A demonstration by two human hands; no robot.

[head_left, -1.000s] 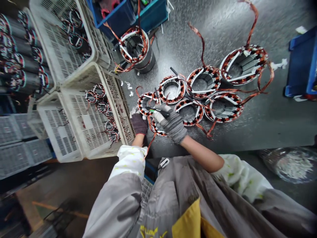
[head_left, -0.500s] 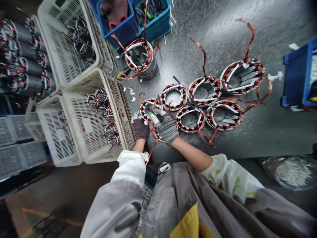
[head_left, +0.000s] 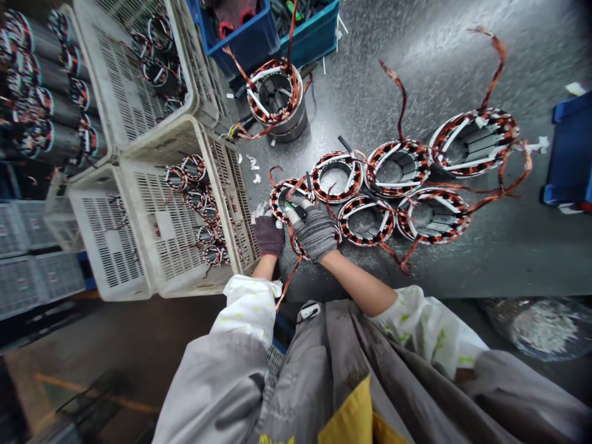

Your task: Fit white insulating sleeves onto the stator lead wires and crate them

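My left hand [head_left: 269, 235], in a dark glove with pale fingertips, is closed against the left side of a small stator [head_left: 279, 201] with copper windings and white insulation. My right hand [head_left: 316, 233], in a grey knit glove, reaches over that stator from the right. Its fingers are closed around a small dark tool with a green part [head_left: 299, 211]; its exact kind is unclear. Another wound stator [head_left: 296, 244] lies partly hidden under my right hand, its copper lead [head_left: 287, 285] hanging toward the table's front edge.
Several stators [head_left: 337, 177] stand close together to the right, copper leads sticking out. A taller stator [head_left: 289, 128] stands behind my hands. White crates [head_left: 235, 216] with wound parts are on the left. Blue bin [head_left: 245, 46] and teal bin [head_left: 319, 40] stand at the back; another blue bin [head_left: 571, 148] is right.
The camera view has shifted, so the table's things appear farther right. Both hands stay at the same small stator, with little visible change in their grip.
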